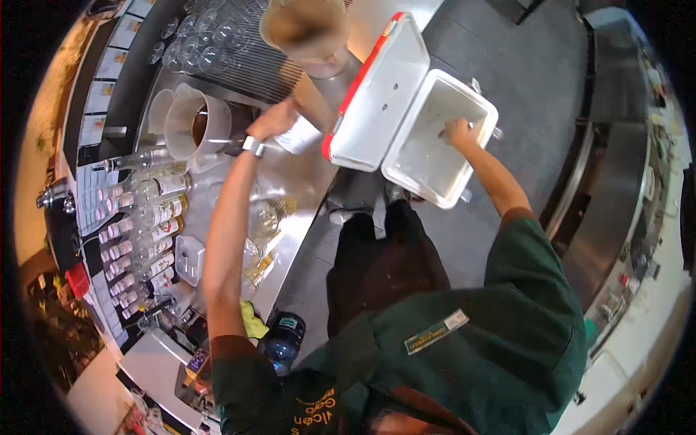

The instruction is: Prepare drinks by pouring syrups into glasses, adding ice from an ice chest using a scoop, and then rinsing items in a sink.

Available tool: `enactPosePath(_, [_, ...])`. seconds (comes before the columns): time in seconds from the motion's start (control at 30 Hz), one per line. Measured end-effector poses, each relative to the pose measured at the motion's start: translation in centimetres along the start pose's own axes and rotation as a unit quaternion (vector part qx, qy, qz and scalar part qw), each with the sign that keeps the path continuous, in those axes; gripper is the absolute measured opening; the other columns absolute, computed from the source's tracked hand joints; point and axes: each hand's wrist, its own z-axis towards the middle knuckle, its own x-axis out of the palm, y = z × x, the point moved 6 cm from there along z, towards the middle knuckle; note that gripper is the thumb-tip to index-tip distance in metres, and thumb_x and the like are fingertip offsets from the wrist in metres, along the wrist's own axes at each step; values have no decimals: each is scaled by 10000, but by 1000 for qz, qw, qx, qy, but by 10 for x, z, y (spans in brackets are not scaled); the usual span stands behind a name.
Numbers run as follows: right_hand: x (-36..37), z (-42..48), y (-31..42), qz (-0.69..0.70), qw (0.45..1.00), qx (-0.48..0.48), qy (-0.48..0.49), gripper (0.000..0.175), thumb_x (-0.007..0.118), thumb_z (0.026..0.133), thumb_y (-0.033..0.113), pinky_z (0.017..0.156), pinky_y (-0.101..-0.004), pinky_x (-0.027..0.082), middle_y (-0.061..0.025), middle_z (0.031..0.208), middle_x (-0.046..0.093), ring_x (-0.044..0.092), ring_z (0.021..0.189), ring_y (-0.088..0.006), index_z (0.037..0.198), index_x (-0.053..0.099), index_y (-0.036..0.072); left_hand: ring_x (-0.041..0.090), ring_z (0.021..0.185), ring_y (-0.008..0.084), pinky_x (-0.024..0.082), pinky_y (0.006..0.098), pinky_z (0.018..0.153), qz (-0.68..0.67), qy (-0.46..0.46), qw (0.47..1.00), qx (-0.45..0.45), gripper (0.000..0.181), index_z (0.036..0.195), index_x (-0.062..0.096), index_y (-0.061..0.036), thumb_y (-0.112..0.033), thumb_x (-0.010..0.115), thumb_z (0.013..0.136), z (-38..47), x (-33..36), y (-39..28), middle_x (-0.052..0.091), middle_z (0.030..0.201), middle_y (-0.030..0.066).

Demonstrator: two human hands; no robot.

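My left hand (274, 120), with a pale band at the wrist, is over the steel counter (304, 179), beside a white sheet or cloth (299, 135). Blur hides whether its fingers hold anything. My right hand (461, 132) reaches inside a white-lined cooler box (416, 147), its fingers curled by a small greyish thing that I cannot make out. The cooler's red-edged lid (383, 92) stands open on the counter side. Behind my left hand is a large translucent tub (307, 30) with a brownish inside. Left of the hand, another plastic container (190, 122) holds dark liquid.
Upturned stemmed glasses (209, 41) stand on a ribbed black mat (244, 65). Syrup bottles (163, 212) line the counter's left side, near a small clear container (189, 261). A large blue water bottle (284, 337) is beside the counter. Another steel counter (609, 190) runs along the right.
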Motion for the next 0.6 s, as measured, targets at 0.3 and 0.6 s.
enactPosePath(0.3, [81, -8, 22, 67, 931, -101, -346, 109, 525, 790, 236, 621, -366, 413, -22, 734, 550, 541, 748, -212, 780, 576, 140, 523, 975, 345, 399, 465, 824, 192, -248, 948, -45, 339, 1070, 543, -91, -159, 622, 748, 24, 5, -16, 541, 984, 159])
enactPosePath(0.6, [40, 10, 60, 112, 972, -203, -30, 127, 558, 760, 214, 585, -420, 508, -97, 776, 616, 626, 706, -257, 835, 613, 127, 569, 969, 175, 447, 302, 864, -161, -529, 823, -128, 230, 1065, 561, 9, -39, 580, 841, -154, -80, -151, 594, 1068, 112])
